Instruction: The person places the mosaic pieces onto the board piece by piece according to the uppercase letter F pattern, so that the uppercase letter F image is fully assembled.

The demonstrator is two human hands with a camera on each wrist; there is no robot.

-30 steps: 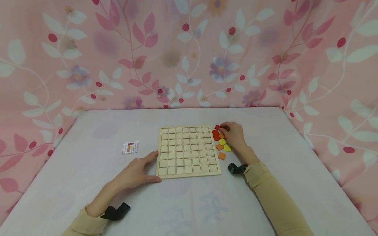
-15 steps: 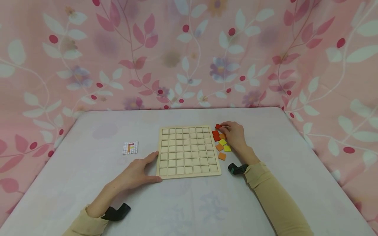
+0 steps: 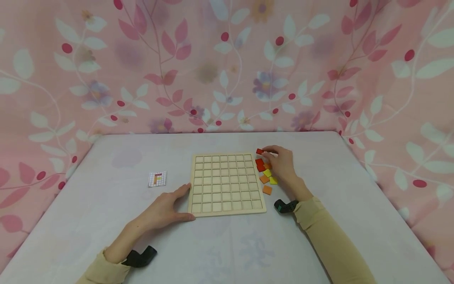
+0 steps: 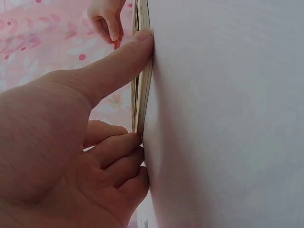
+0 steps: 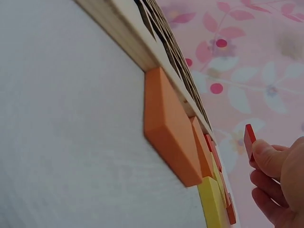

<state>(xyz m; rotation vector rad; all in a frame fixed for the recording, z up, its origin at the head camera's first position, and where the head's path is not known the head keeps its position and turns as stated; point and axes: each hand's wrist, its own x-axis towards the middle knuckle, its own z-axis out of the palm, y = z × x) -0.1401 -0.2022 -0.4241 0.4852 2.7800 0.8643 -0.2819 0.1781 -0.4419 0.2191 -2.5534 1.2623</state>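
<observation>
A red square tile is pinched between thumb and fingers of my right hand, raised above the table near the board's far right corner. The wooden grid board lies flat at the middle of the table, its squares bare. My left hand spreads thumb and fingers against the board's left edge and near left corner. In the left wrist view, the thumb lies on the board's edge, with the other fingers bent beside it. Loose red tiles, orange tiles and yellow tiles lie along the board's right side.
A small card with a printed grid and coloured pattern lies left of the board. The white-covered table meets a pink floral cloth backdrop behind and at both sides. Black wrist cameras are strapped to both wrists.
My right hand has lifted the red tile from beside the pile and shifted it slightly leftward. The left hand keeps its place on the board. The head view tilts slightly.
</observation>
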